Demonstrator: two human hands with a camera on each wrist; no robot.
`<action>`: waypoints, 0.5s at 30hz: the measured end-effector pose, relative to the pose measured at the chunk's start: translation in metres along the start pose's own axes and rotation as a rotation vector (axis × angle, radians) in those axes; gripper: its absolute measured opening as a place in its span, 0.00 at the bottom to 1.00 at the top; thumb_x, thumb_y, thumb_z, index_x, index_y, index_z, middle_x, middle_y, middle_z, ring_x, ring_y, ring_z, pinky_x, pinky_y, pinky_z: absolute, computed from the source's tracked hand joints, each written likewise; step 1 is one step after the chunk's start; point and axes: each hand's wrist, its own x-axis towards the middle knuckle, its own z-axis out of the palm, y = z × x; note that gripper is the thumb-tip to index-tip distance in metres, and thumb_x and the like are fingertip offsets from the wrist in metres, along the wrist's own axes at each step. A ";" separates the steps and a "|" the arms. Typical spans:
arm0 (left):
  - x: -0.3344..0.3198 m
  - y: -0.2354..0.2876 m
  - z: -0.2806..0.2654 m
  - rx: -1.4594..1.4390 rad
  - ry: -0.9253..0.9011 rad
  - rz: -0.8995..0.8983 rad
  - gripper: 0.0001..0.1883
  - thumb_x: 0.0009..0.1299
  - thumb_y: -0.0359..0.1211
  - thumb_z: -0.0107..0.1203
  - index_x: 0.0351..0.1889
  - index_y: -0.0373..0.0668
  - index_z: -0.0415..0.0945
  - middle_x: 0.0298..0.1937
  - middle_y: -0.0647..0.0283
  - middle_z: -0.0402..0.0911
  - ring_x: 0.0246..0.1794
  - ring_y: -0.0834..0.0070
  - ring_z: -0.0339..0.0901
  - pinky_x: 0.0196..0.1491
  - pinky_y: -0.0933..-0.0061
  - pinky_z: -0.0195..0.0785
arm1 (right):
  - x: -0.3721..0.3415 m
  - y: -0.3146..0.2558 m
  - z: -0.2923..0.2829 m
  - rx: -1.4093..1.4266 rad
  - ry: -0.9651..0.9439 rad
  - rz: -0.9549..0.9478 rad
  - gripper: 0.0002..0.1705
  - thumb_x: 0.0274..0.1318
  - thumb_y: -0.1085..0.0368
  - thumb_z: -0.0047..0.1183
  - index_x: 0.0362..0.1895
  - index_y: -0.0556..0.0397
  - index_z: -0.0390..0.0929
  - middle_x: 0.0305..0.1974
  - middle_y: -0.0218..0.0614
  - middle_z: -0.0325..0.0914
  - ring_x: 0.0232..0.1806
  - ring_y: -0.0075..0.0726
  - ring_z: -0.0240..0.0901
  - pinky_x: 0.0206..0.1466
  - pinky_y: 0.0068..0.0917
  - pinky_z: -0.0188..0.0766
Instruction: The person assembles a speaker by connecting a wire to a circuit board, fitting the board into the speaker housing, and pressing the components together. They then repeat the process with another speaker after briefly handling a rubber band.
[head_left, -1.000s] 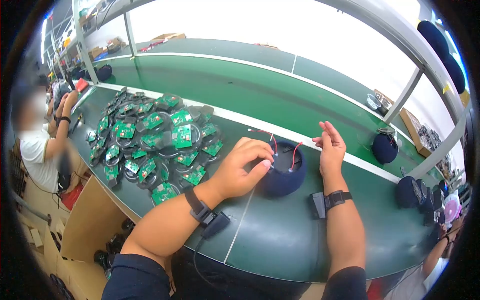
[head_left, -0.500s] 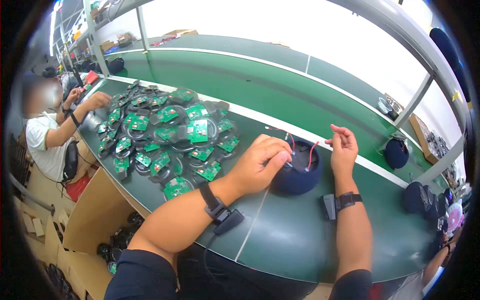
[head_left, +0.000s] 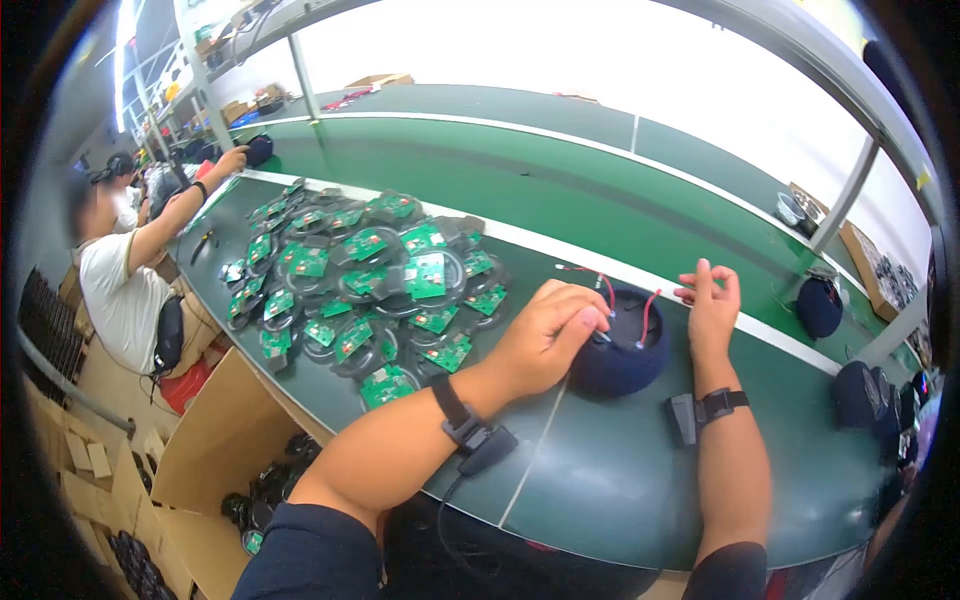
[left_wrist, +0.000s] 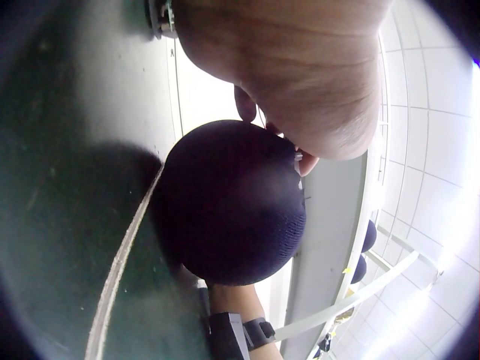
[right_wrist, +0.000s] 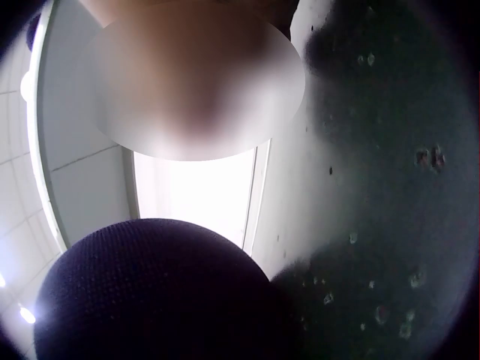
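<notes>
A round, dark navy fabric-covered speaker housing [head_left: 620,370] stands on the green bench, its open top facing up. Red wires [head_left: 647,318] rise out of its dark inside. My left hand [head_left: 545,345] is at the left rim, thumb and fingertips pinching what looks like a thin wire, mostly hidden by the fingers. In the left wrist view, the housing [left_wrist: 229,206] fills the middle, under the palm. To the right, my right hand [head_left: 713,315] is raised beside the housing with loosely bent fingers, holding nothing. The right wrist view shows the fabric side [right_wrist: 157,292] close by.
Left of the housing lies a heap of green circuit boards [head_left: 425,275] on dark round parts. More navy housings [head_left: 820,307] stand at the right. A cardboard box [head_left: 225,430] is below the bench edge. Another person [head_left: 140,285] works at the left.
My left fingers have drawn together into a pinch at the rim. The scene has shifted right in the head view. The other person's arm now reaches forward to a dark round object.
</notes>
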 end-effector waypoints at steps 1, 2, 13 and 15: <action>0.000 -0.001 0.000 0.023 0.008 0.007 0.14 0.79 0.34 0.44 0.37 0.40 0.81 0.47 0.59 0.82 0.52 0.63 0.73 0.61 0.62 0.61 | 0.002 0.004 -0.001 -0.003 -0.024 0.019 0.12 0.70 0.57 0.55 0.40 0.50 0.69 0.31 0.37 0.83 0.26 0.26 0.78 0.31 0.23 0.71; 0.000 -0.002 0.000 0.046 0.017 0.013 0.15 0.79 0.34 0.44 0.37 0.40 0.81 0.47 0.59 0.82 0.51 0.63 0.74 0.61 0.62 0.61 | 0.003 0.007 -0.002 -0.007 -0.047 0.039 0.13 0.69 0.56 0.56 0.36 0.50 0.72 0.31 0.37 0.83 0.28 0.27 0.80 0.32 0.24 0.72; 0.002 0.001 -0.002 0.052 -0.007 0.004 0.16 0.80 0.35 0.42 0.37 0.40 0.80 0.47 0.58 0.82 0.50 0.63 0.74 0.60 0.62 0.61 | 0.002 -0.001 -0.002 -0.065 0.028 0.251 0.23 0.62 0.47 0.64 0.41 0.56 0.84 0.35 0.26 0.78 0.34 0.19 0.69 0.38 0.20 0.68; 0.001 0.002 -0.002 0.057 -0.007 0.001 0.14 0.79 0.35 0.44 0.37 0.40 0.80 0.47 0.58 0.82 0.50 0.63 0.74 0.60 0.63 0.61 | 0.003 0.004 -0.002 -0.098 -0.002 0.224 0.19 0.65 0.50 0.60 0.46 0.52 0.81 0.26 0.22 0.68 0.28 0.17 0.64 0.34 0.19 0.65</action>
